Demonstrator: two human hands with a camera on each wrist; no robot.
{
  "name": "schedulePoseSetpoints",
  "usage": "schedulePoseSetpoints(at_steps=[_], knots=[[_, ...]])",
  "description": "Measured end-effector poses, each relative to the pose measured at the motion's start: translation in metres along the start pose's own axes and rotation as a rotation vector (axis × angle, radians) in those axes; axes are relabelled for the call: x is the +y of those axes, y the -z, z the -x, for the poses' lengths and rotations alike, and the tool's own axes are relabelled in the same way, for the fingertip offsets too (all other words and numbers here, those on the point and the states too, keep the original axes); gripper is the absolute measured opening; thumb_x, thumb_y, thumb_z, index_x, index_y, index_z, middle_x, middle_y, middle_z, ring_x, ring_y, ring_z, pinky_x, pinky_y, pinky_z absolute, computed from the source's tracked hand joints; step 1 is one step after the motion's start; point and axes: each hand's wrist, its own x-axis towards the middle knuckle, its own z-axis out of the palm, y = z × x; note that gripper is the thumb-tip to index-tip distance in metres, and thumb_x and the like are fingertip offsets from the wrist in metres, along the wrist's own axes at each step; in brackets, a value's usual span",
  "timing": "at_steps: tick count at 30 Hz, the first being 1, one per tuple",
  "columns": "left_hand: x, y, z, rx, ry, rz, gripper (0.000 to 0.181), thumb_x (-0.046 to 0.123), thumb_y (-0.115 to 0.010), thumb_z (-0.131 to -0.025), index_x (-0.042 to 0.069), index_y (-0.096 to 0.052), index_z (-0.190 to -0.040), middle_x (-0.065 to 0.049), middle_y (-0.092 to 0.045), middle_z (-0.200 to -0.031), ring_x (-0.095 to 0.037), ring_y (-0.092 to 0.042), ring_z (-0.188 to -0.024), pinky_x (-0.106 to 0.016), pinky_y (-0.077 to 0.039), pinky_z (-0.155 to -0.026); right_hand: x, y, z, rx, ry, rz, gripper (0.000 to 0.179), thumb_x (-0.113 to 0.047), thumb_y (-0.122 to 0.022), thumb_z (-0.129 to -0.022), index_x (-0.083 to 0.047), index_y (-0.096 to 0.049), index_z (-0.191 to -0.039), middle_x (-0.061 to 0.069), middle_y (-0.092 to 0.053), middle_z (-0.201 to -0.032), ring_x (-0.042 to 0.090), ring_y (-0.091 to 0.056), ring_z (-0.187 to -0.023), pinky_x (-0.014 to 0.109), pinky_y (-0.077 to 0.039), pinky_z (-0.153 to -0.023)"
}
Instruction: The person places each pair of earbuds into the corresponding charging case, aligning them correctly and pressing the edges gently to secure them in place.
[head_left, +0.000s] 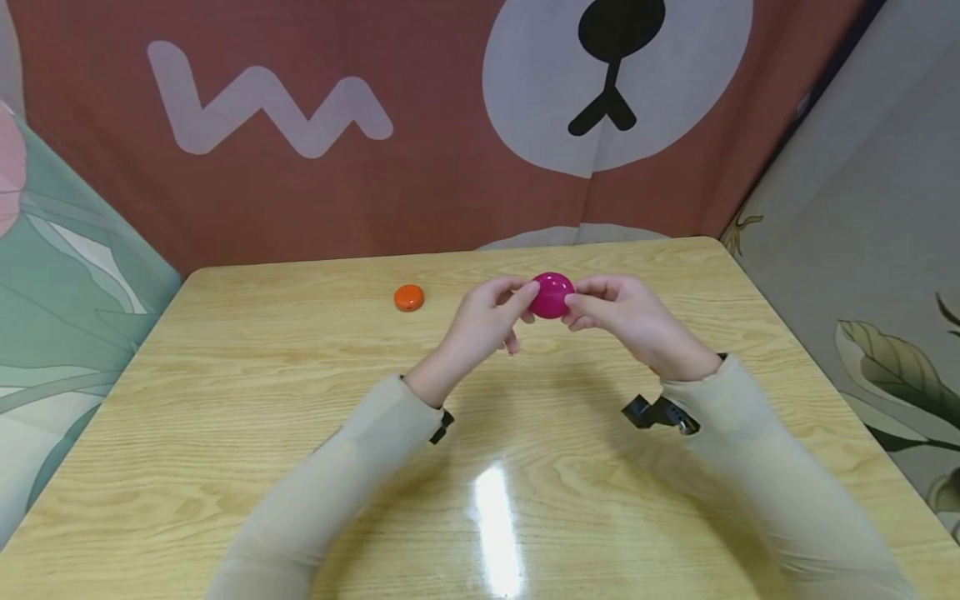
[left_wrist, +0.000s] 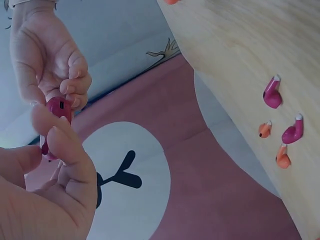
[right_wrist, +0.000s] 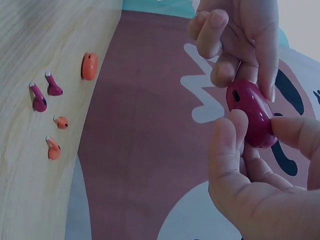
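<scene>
A glossy magenta earbud case [head_left: 551, 295] is held up over the table between both hands. My left hand [head_left: 487, 315] pinches its left side with thumb and fingers, and my right hand [head_left: 633, 321] pinches the right side. A small dark port shows on the case [right_wrist: 252, 115] in the right wrist view, its lid looking closed. On the table lie two magenta earbuds [left_wrist: 273, 93] and two orange earbuds [left_wrist: 283, 157], hidden in the head view. To the left of the hands sits an orange earbud case [head_left: 408, 297].
The wood-grain table [head_left: 225, 417] ends at a reddish-brown curtain [head_left: 435, 192] with a bear print. Patterned fabric [head_left: 885, 208] hangs along the right side, and more fabric along the left. Black wrist-camera mounts [head_left: 660, 414] stick out at the sleeves.
</scene>
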Motion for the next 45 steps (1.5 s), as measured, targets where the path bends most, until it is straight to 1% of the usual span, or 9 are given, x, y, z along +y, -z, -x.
schedulePoseSetpoints(at_steps=[7, 12, 15, 21, 25, 29, 38, 41, 45], knots=[[0.004, -0.003, -0.007, -0.014, -0.051, -0.150, 0.033, 0.034, -0.055, -0.100, 0.005, -0.064, -0.113, -0.007, -0.058, -0.071, -0.016, -0.047, -0.047, -0.026, -0.043, -0.043, 0.000, 0.004, 0.000, 0.000, 0.003, 0.046, 0.032, -0.012, -0.056, -0.100, 0.013, -0.056, -0.120, 0.011, -0.067, -0.101, 0.018, -0.065, -0.084, 0.030, -0.054, -0.083], [0.004, -0.004, -0.013, -0.004, -0.088, -0.233, 0.032, 0.035, -0.055, -0.100, 0.005, -0.064, -0.107, -0.007, -0.060, -0.075, -0.018, -0.052, -0.064, -0.025, -0.040, -0.052, 0.001, 0.004, 0.000, 0.015, 0.007, 0.046, 0.033, -0.012, -0.056, -0.100, 0.013, -0.056, -0.121, 0.010, -0.067, -0.100, 0.021, -0.065, -0.085, 0.028, -0.054, -0.083], [0.004, -0.006, -0.015, 0.010, -0.105, -0.206, 0.032, 0.033, -0.056, -0.100, 0.004, -0.064, -0.107, -0.006, -0.063, -0.080, -0.020, -0.057, -0.071, -0.024, -0.042, -0.057, 0.002, 0.004, 0.001, 0.020, 0.007, 0.022, 0.034, -0.014, -0.055, -0.100, 0.013, -0.054, -0.122, 0.009, -0.066, -0.100, 0.018, -0.065, -0.085, 0.028, -0.054, -0.084], [0.003, -0.009, -0.014, 0.020, -0.096, -0.104, 0.030, 0.030, -0.058, -0.099, 0.002, -0.064, -0.107, -0.009, -0.063, -0.075, -0.019, -0.049, -0.046, -0.025, -0.042, -0.042, 0.002, 0.004, 0.003, 0.026, 0.022, -0.004, 0.033, -0.011, -0.055, -0.100, 0.014, -0.053, -0.121, 0.007, -0.065, -0.101, 0.014, -0.065, -0.083, 0.028, -0.054, -0.084], [0.004, -0.010, -0.014, 0.023, -0.105, -0.135, 0.032, 0.030, -0.058, -0.099, 0.001, -0.064, -0.112, -0.010, -0.063, -0.075, -0.016, -0.047, -0.043, -0.024, -0.042, -0.041, 0.002, 0.004, 0.004, 0.024, 0.039, -0.005, 0.031, -0.008, -0.055, -0.099, 0.016, -0.053, -0.119, 0.007, -0.065, -0.098, 0.014, -0.064, -0.081, 0.028, -0.054, -0.083], [0.007, -0.010, -0.015, 0.028, -0.085, -0.181, 0.034, 0.033, -0.055, -0.100, 0.002, -0.064, -0.111, -0.008, -0.061, -0.074, -0.015, -0.046, -0.044, -0.024, -0.041, -0.042, 0.002, 0.003, 0.003, 0.024, 0.047, -0.011, 0.031, -0.008, -0.055, -0.099, 0.017, -0.053, -0.117, 0.005, -0.066, -0.096, 0.013, -0.064, -0.080, 0.027, -0.054, -0.082], [0.010, -0.010, -0.018, 0.037, 0.005, -0.156, 0.037, 0.039, -0.052, -0.101, 0.004, -0.063, -0.096, -0.007, -0.058, -0.070, -0.016, -0.048, -0.046, -0.024, -0.042, -0.041, 0.005, 0.003, 0.003, 0.033, 0.072, -0.034, 0.029, -0.006, -0.054, -0.099, 0.017, -0.054, -0.116, 0.002, -0.066, -0.094, 0.013, -0.065, -0.080, 0.028, -0.054, -0.082], [0.012, -0.010, -0.020, 0.035, 0.050, -0.115, 0.040, 0.041, -0.050, -0.101, 0.003, -0.062, -0.092, -0.006, -0.055, -0.065, -0.015, -0.047, -0.044, -0.024, -0.041, -0.041, 0.006, 0.004, 0.004, 0.033, 0.088, -0.037, 0.029, -0.006, -0.054, -0.099, 0.018, -0.054, -0.116, 0.001, -0.066, -0.096, 0.013, -0.066, -0.081, 0.027, -0.054, -0.082], [0.012, -0.010, -0.024, 0.022, 0.116, 0.000, 0.043, 0.040, -0.051, -0.101, 0.001, -0.061, -0.086, -0.004, -0.051, -0.057, -0.011, -0.043, -0.039, -0.022, -0.040, -0.041, 0.009, 0.004, 0.004, 0.032, 0.087, -0.022, 0.029, -0.006, -0.056, -0.098, 0.016, -0.054, -0.117, 0.002, -0.066, -0.098, 0.014, -0.066, -0.082, 0.027, -0.054, -0.083]])
